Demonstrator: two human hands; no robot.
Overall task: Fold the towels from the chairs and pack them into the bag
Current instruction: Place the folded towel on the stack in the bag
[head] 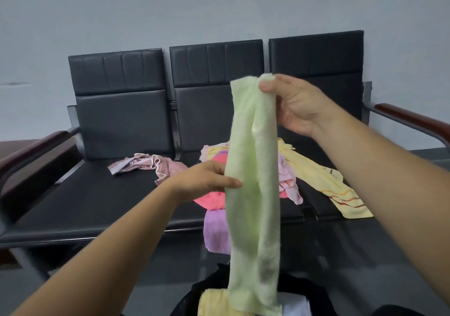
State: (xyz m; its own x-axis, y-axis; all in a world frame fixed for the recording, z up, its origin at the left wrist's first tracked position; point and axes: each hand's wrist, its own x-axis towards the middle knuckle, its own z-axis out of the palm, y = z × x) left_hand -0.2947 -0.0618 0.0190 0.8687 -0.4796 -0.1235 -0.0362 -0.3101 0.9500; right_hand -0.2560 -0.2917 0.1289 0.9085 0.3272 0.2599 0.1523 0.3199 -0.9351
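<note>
A light green towel hangs lengthwise, folded into a narrow strip. My right hand pinches its top corners in front of the chair backs. My left hand touches the strip's left edge at mid-height, thumb in front, fingers behind it. The towel's lower end reaches the black bag at the bottom, where a folded yellow towel and a white one lie. On the black chairs rest a patterned pink towel, a coral one, a purple one, a pale pink one and a yellow striped one.
Three joined black seats stand against a grey wall. Wooden armrests flank both ends, the left one low at the frame's edge. The purple towel hangs over the seat's front edge, just above the bag.
</note>
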